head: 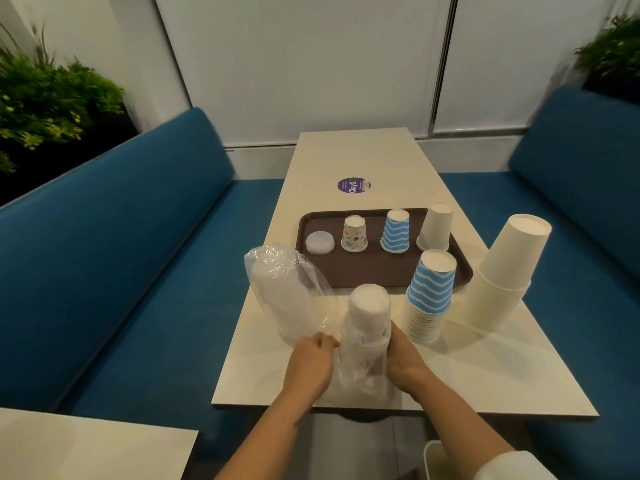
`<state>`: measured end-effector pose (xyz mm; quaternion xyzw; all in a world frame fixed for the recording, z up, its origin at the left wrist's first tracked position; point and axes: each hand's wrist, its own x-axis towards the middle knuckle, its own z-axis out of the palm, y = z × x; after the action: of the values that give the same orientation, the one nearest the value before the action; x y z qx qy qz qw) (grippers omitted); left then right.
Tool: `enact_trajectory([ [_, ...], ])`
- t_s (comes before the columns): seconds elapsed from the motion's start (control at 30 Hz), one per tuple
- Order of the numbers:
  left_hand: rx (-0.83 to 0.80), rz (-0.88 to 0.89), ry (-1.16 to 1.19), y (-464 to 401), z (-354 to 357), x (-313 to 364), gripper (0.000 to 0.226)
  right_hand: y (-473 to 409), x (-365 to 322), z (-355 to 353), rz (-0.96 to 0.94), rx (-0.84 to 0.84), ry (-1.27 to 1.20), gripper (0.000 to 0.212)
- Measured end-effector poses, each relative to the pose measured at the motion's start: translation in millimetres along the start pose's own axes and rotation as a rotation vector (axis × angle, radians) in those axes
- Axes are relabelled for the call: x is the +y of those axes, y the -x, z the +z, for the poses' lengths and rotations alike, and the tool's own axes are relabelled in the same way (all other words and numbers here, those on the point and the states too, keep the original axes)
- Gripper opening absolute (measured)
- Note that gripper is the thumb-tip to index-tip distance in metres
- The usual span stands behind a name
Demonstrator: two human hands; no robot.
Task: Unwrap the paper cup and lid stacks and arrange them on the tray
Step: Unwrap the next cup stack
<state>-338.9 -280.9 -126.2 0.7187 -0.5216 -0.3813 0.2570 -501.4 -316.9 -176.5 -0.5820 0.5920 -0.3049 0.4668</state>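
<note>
Near edge of the long cream table (381, 161): an upside-down stack of paper cups in clear crinkled plastic wrap (365, 341), upright, its top already out of the wrap. The left hand (310, 365) grips the wrap on the stack's left side, fingers curled into the plastic. The right hand (405, 358) holds the right side, fingers wrapped round behind the stack and mostly hidden.

Just left of it, a taller stack of translucent white lids inside a loose clear plastic bag (284, 292), leaning slightly, the bag's near end touching the left hand.

Right of the wrapped stack, an unwrapped stack of blue-and-white wavy-striped paper cups (431, 296), upside down, at the near right corner of the tray. Further right, a larger stack of plain white paper cups (502, 275), upside down and tilted to the right.

Beyond these, a dark brown rectangular plastic tray (363, 268) lies across the table. Along its far side, left to right: a single translucent lid lying flat (320, 242), a small white cup with coloured prints (354, 234), a single blue-and-white striped cup (396, 231), a plain white cup (435, 227) at the right rim. All three cups are inverted and stand apart from one another.

A round purple sticker (353, 185) sits on the table beyond the tray. Blue upholstered benches (121, 254) flank the table on both sides; green plants (45, 98) stand behind the left bench.
</note>
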Motion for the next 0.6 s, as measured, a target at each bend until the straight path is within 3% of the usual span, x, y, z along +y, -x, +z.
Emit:
enact_trajectory([
  [0.1, 0.178, 0.127, -0.195, 10.1, -0.7, 13.4, 0.049, -4.8, -3.5, 3.1, 0.023, 0.057, -0.094, 0.025],
  [0.17, 0.307, 0.384, -0.101, 18.3, -2.5, 27.1, 0.064, -1.0, -6.6, 4.6, 0.008, 0.058, -0.172, 0.024],
  [0.23, 0.266, 0.645, -0.025, 16.9, -4.0, 38.8, 0.07, 6.9, -10.6, 4.8, -0.1, 0.063, -0.158, 0.028],
  [0.33, 0.182, 0.865, -0.115, 0.8, -6.0, 51.1, 0.062, 12.8, -9.8, 6.2, -0.212, 0.106, -0.14, 0.027],
  [0.47, 0.244, 0.966, -0.127, -16.2, -8.6, 51.7, 0.022, 4.5, -6.8, 6.7, -0.132, 0.109, -0.028, 0.025],
  [0.6, 0.26, 0.918, -0.067, -13.5, -15.6, 65.2, 0.021, 3.6, -5.6, 6.3, -0.221, 0.146, 0.141, 0.011],
])
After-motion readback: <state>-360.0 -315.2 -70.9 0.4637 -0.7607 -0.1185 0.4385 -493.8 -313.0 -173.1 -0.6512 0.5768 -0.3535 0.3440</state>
